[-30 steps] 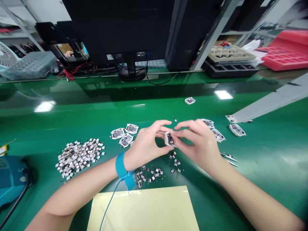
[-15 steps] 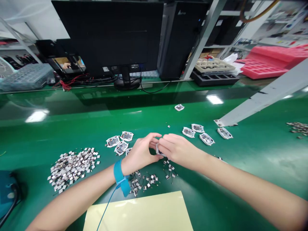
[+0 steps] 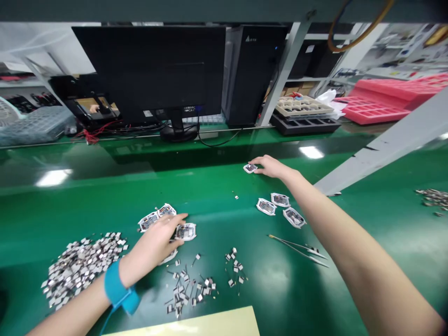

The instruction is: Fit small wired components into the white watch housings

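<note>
My left hand [image 3: 156,242] lies on a cluster of small white circuit modules [image 3: 150,220] near the front left, fingers stretched out. Its fingertips touch one module [image 3: 186,231]. A blue wrist strap [image 3: 117,287] sits on that wrist. My right hand [image 3: 269,165] reaches far forward, fingers extended flat. Its fingertips rest against a lone module [image 3: 250,168]. Three more modules [image 3: 279,199] lie beside my right forearm. Neither hand grips anything that I can see.
On the green bench are a heap of small metal pieces [image 3: 80,268], scattered parts [image 3: 191,284], tweezers [image 3: 297,245] and a yellow sheet [image 3: 196,324]. Behind stand a monitor [image 3: 154,70], a computer tower [image 3: 252,70] and trays [image 3: 303,107]. A grey metal bar [image 3: 385,144] slants at the right.
My hands were together, holding one module between them. They have parted: the left dropped onto the left cluster, the right stretched out to the far lone module. The view tilted up.
</note>
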Demonstrator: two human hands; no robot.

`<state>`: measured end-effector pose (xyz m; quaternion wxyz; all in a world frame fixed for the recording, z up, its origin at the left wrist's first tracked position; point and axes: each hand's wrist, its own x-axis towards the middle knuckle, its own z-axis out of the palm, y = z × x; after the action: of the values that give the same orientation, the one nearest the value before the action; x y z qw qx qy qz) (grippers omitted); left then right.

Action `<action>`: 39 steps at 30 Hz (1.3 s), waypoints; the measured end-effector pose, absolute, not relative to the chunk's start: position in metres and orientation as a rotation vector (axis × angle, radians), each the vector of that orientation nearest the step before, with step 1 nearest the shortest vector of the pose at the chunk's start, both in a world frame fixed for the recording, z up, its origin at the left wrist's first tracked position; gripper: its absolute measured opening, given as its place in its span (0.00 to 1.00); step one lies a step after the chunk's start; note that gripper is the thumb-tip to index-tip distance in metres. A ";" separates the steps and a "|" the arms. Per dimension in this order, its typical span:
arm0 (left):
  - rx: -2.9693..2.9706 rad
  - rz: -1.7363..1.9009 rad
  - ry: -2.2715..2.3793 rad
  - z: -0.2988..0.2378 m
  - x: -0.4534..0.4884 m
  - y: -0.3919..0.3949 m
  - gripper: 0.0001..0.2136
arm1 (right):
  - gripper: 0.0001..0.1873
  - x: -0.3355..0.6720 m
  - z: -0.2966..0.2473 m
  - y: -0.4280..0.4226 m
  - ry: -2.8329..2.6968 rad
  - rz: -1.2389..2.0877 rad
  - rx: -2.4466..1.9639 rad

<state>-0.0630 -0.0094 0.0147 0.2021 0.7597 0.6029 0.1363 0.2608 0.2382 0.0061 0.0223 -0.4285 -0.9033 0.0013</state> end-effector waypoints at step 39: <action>2.752 0.187 1.137 0.010 0.027 -0.005 0.06 | 0.05 0.186 0.017 0.034 -2.849 0.093 -1.237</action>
<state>0.0271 -0.0046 0.0102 0.0788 0.9196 0.3798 0.0626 0.1859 0.0339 0.0165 0.0172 -0.3981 -0.9167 0.0301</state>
